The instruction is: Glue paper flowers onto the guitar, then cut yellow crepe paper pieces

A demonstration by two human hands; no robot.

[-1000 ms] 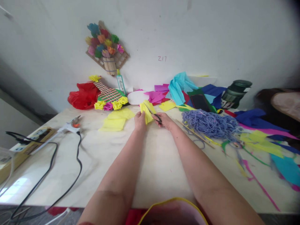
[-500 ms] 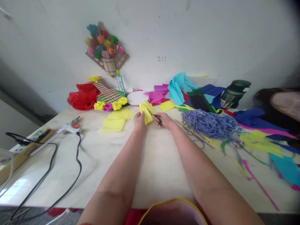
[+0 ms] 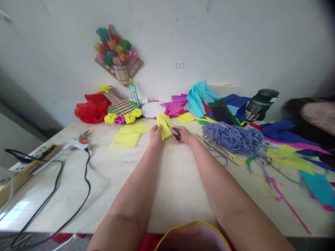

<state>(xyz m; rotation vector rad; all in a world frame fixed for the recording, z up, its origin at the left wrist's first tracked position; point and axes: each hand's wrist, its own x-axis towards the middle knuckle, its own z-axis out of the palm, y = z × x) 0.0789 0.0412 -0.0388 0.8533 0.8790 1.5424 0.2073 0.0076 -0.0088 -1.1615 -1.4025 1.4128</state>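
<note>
My left hand (image 3: 156, 134) pinches the left edge of a folded piece of yellow crepe paper (image 3: 164, 128), held a little above the table. In my right hand (image 3: 184, 135) are black-handled scissors (image 3: 176, 132), fingers closed round the handles. Their blades point up and left and lie across the yellow paper. Whether the blades have cut into it I cannot tell. Left of my left hand, several flat yellow paper pieces (image 3: 127, 135) lie on the table. A white oval disc (image 3: 151, 109) rests just behind the paper.
A tangle of blue-purple yarn (image 3: 232, 136) lies right of my right hand, beside thin sticks (image 3: 222, 150). A glue gun (image 3: 76, 142) and its cord are at left. Behind stand a glue bottle (image 3: 134, 93), a stick craft with paper flowers (image 3: 120, 106) and a dark green bottle (image 3: 261, 104).
The scissors' handles look slightly more spread than before. Both hands keep nearly the same place, and the view has shifted very slightly.
</note>
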